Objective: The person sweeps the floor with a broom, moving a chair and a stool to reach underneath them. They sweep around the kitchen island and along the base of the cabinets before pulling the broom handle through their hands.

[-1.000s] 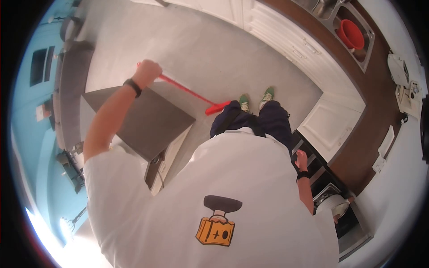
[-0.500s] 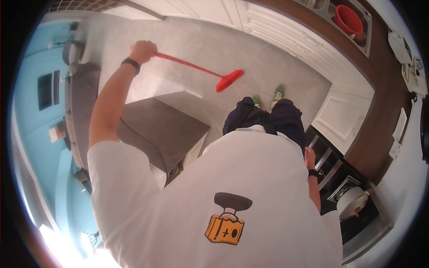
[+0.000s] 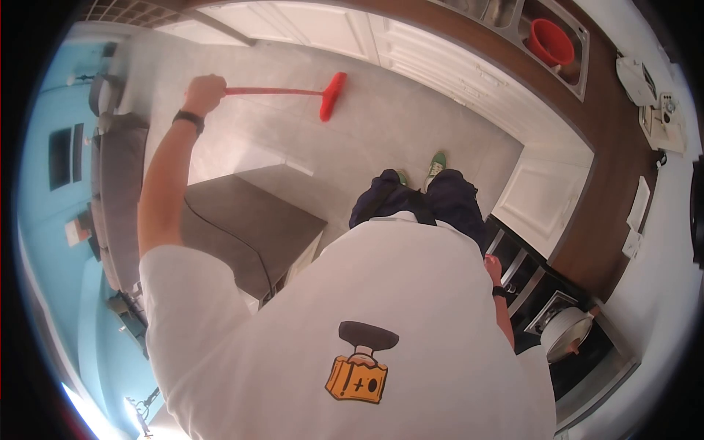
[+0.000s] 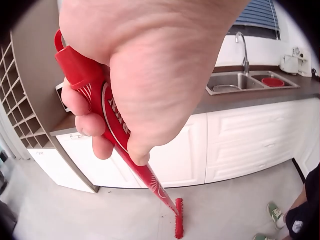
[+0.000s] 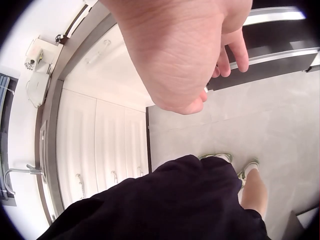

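My left hand [image 3: 205,94] grips the top end of a red broom [image 3: 275,92], its arm stretched out to the left. In the left wrist view the fingers [image 4: 90,124] curl round the printed red handle [image 4: 107,105], with the thumb lying along it. The red broom head [image 3: 332,97] is down on the grey floor, ahead of the feet and to their left. My right hand [image 3: 493,269] hangs at my side by the dark oven front, holding nothing. Its fingers [image 5: 239,50] are loosely curled in the right wrist view.
White cabinets [image 3: 455,62] line the floor under a brown counter [image 3: 587,121]. A red basin [image 3: 550,42] sits in the sink. On the left stands a grey-topped box-like unit [image 3: 249,220] with a cord across it. A white pot [image 3: 566,331] is on the stove at the right.
The broom head has swung away from beside the feet, forward and to the left across the floor. The left hand has moved outward with the handle. The right hand stays at the side.
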Tool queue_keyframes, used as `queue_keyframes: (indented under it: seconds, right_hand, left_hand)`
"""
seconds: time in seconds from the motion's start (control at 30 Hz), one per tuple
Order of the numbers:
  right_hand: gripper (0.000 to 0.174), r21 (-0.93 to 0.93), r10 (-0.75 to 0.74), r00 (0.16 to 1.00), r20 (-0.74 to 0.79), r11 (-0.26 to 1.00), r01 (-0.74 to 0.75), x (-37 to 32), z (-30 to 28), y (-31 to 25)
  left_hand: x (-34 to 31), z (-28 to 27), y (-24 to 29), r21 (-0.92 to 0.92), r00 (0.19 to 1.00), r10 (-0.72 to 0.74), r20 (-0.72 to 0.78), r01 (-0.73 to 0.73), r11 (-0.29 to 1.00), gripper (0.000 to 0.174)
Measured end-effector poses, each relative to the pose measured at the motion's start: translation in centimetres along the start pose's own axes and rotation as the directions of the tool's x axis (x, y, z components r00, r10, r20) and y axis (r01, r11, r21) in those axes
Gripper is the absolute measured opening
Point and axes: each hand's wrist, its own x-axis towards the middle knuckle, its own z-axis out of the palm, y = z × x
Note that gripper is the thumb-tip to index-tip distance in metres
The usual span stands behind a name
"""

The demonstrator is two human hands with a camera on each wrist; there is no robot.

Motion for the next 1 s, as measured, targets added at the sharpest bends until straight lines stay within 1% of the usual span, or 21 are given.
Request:
queue_keyframes:
  seconds: [0.07, 0.13, 0.17, 0.2, 0.27, 0.3, 0.33, 0.4, 0.43, 0.47, 0.5, 0.53, 0.57, 0.6, 0.67, 0.73, 0.77, 0.8, 0.87, 0.97, 1.0]
  right_hand:
    - [0.025, 0.025, -0.016, 1.000, -0.011, 1.000, 0.016, 0.9, 0.0, -0.3]
    - [0.027, -0.081, -0.119, 0.992, 0.041, 0.989, 0.122, 2.1, -0.5, -1.1]
    - [0.028, -0.064, -0.059, 0.997, 0.049, 0.996, 0.062, 2.3, -0.4, -2.3]
    - [0.029, -0.084, -0.176, 0.983, 0.058, 0.980, 0.181, 2.9, -0.2, -2.9]
    - [0.025, -0.208, -0.121, 0.988, 0.096, 0.968, 0.139, 3.4, -0.2, -5.6]
    - [0.026, -0.149, -0.085, 0.990, 0.112, 0.984, 0.101, 4.4, 0.1, -6.2]
    - [0.027, -0.113, 0.021, 0.993, 0.115, 0.994, -0.008, 5.4, 0.2, -6.7]
    - [0.028, -0.262, -0.195, 0.972, 0.134, 0.939, 0.225, 11.2, 0.3, -3.9]
    - [0.029, -0.359, -0.459, 0.862, 0.216, 0.784, 0.507, 10.9, 0.2, -5.8]
    - [0.029, -0.369, -0.462, 0.858, 0.226, 0.774, 0.514, 11.7, 0.1, -6.7]
    - [0.029, -0.357, -0.600, 0.738, 0.309, 0.646, 0.675, 12.8, 0.0, -7.4]
    - [0.029, -0.328, -0.709, 0.589, 0.387, 0.491, 0.807, 13.8, -0.1, -8.6]
    - [0.028, -0.114, -0.257, 0.950, 0.179, 0.953, 0.280, 7.1, 1.2, -15.8]
    - [0.028, -0.128, -0.264, 0.948, 0.180, 0.949, 0.289, 6.4, 1.6, -17.4]
    - [0.028, -0.157, -0.218, 0.960, 0.178, 0.956, 0.247, 6.1, 1.9, -20.1]
    - [0.030, -0.170, -0.198, 0.958, 0.206, 0.957, 0.234, 6.0, 2.2, -21.8]
    - [0.030, -0.192, -0.195, 0.955, 0.223, 0.952, 0.239, 7.2, 2.2, -21.6]
    - [0.031, -0.212, -0.192, 0.951, 0.240, 0.946, 0.245, 7.6, 2.4, -22.1]
    - [0.031, -0.268, -0.092, 0.958, 0.273, 0.949, 0.167, 8.2, 2.3, -23.3]
    - [0.032, -0.338, -0.040, 0.953, 0.300, 0.930, 0.145, 9.7, 3.1, -25.4]
    - [0.032, -0.329, 0.029, 0.955, 0.295, 0.942, 0.073, 10.5, 3.4, -25.9]
  left_hand:
    - [-2.1, 1.0, 0.1, -0.025, 0.997, -0.053, 0.050, 0.054, 0.998, 0.011]
    - [-5.4, 1.5, 0.4, -0.180, 0.992, -0.122, 0.042, 0.128, 0.975, 0.015]
    - [-6.9, 2.0, 0.6, -0.234, 0.987, -0.144, 0.075, 0.158, 0.959, 0.017]
    - [-8.4, 2.6, 0.9, -0.312, 0.975, -0.188, 0.119, 0.217, 0.925, 0.019]
    - [-11.3, 4.2, 2.3, -0.446, 0.945, -0.257, 0.202, 0.322, 0.835, 0.023]
    - [-12.6, 5.3, 3.3, -0.502, 0.932, -0.277, 0.235, 0.361, 0.786, 0.027]
    - [-13.5, 6.6, 4.5, -0.547, 0.928, -0.268, 0.260, 0.370, 0.751, 0.028]
    - [-14.8, 8.6, 7.9, -0.639, 0.924, -0.266, 0.276, 0.383, 0.667, 0.028]
    - [-14.9, 8.7, 10.2, -0.652, 0.907, -0.258, 0.332, 0.418, 0.632, 0.028]
    - [-14.6, 8.3, 12.6, -0.663, 0.890, -0.245, 0.386, 0.452, 0.597, 0.028]
    - [-14.2, 7.7, 14.8, -0.680, 0.887, -0.189, 0.421, 0.447, 0.581, 0.028]
    - [-13.6, 7.5, 16.8, -0.698, 0.883, -0.131, 0.451, 0.441, 0.565, 0.029]
    - [-12.9, 8.9, 19.2, -0.720, 0.902, -0.133, 0.412, 0.411, 0.558, 0.028]
    - [-12.1, 10.2, 21.5, -0.742, 0.918, -0.137, 0.372, 0.382, 0.551, 0.029]
    - [-10.1, 8.7, 25.2, -0.784, 0.936, -0.113, 0.334, 0.343, 0.518, 0.027]
    - [-7.9, 9.1, 28.5, -0.788, 0.954, -0.084, 0.286, 0.285, 0.545, 0.024]
    - [-7.2, 9.2, 29.5, -0.794, 0.950, -0.089, 0.300, 0.300, 0.529, 0.024]
    - [-6.5, 9.2, 30.2, -0.784, 0.946, -0.068, 0.317, 0.302, 0.542, 0.023]
    - [-5.5, 10.1, 30.3, -0.774, 0.939, -0.055, 0.341, 0.313, 0.551, 0.021]
    - [-6.0, 11.5, 28.4, -0.747, 0.941, -0.068, 0.332, 0.306, 0.591, 0.019]
    - [-6.4, 12.2, 27.6, -0.743, 0.937, -0.066, 0.342, 0.313, 0.592, 0.019]
